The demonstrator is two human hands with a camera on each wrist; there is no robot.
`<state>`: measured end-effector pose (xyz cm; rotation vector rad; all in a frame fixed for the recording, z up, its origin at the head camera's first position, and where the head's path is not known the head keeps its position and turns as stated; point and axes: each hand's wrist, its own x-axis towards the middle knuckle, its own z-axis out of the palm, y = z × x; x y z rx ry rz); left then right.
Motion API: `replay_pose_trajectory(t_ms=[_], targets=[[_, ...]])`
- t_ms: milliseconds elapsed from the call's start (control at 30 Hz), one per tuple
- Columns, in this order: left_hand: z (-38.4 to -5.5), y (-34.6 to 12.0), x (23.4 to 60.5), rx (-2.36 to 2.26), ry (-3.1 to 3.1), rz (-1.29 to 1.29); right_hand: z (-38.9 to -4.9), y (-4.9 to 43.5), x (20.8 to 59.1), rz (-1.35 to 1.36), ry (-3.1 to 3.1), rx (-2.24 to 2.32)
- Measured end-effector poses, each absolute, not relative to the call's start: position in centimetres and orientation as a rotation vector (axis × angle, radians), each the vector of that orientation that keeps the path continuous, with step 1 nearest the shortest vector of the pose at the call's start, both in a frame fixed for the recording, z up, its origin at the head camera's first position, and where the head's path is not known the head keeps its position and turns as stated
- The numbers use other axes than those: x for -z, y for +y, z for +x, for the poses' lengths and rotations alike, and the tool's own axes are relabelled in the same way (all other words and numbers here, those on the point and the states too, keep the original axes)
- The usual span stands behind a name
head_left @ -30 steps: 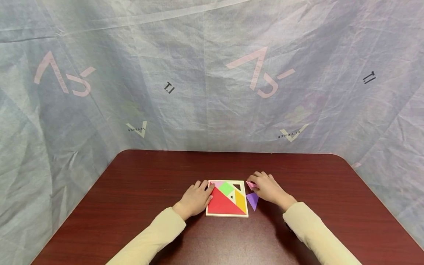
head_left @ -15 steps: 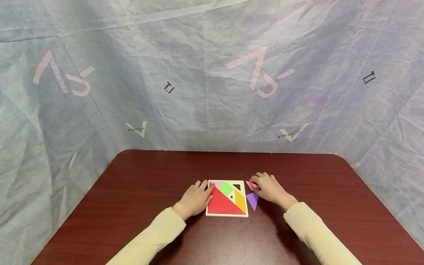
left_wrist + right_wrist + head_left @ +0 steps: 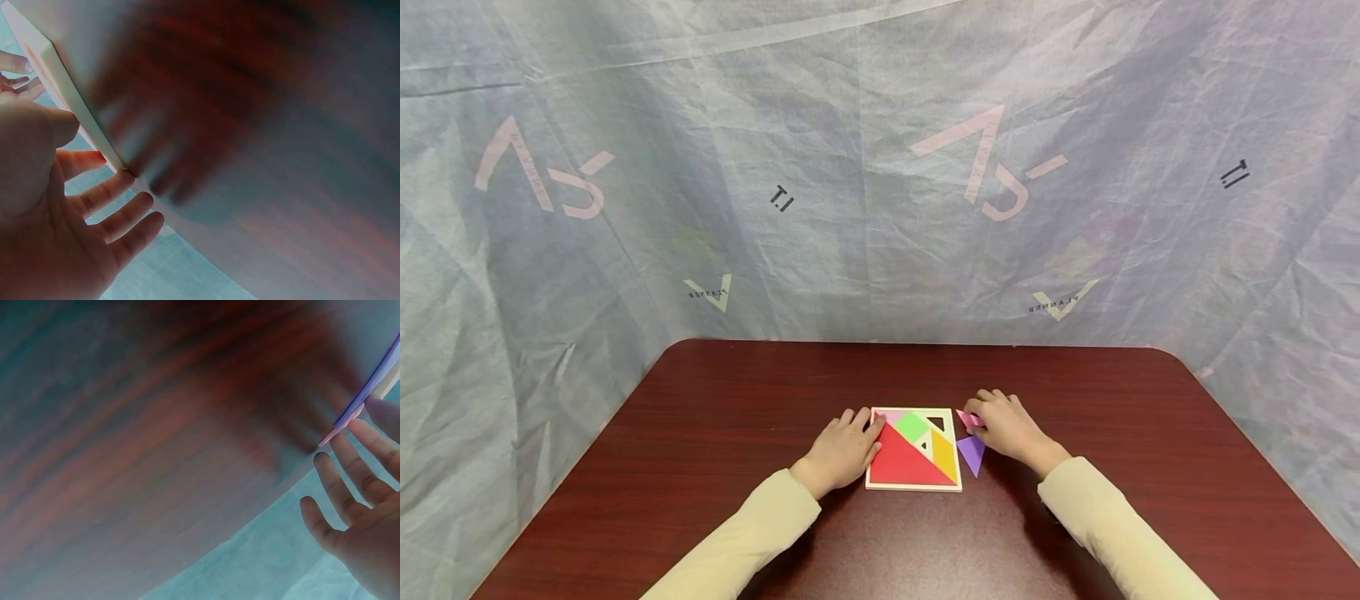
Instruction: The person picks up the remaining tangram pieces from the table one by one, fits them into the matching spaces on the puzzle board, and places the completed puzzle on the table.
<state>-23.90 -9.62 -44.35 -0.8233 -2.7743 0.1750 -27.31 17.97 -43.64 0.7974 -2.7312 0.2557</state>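
A tangram board [image 3: 917,488] with a pale frame lies flat on the table. In it sit a red piece [image 3: 902,460], a green square [image 3: 913,427], a yellow-orange parallelogram [image 3: 944,457] and a light pink piece [image 3: 893,415]. Two white recesses show dark triangular openings. My left hand [image 3: 842,450] rests at the board's left side, its fairly straight fingers touching the frame. To the right of the board, my right hand [image 3: 1011,427] pinches a pink triangle [image 3: 962,417] between thumb and index finger, low at the table. Below it lies a purple triangle [image 3: 972,454], close to the board's right edge.
The dark red wooden table [image 3: 760,375] extends around the board on all sides. A grey printed cloth [image 3: 865,250] hangs behind the table's far edge and along both sides.
Almost nothing moves. The right hand shifts very slightly around the pink triangle; the left hand, the board and the purple triangle keep their places.
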Motion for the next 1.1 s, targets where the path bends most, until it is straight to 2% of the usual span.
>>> replay_pose_trajectory(t_ms=[1100], targets=[[-24.14,-9.64,44.75,-0.183,-2.781,-0.818,-27.70,17.31,43.57,0.656,-2.833,-0.224]])
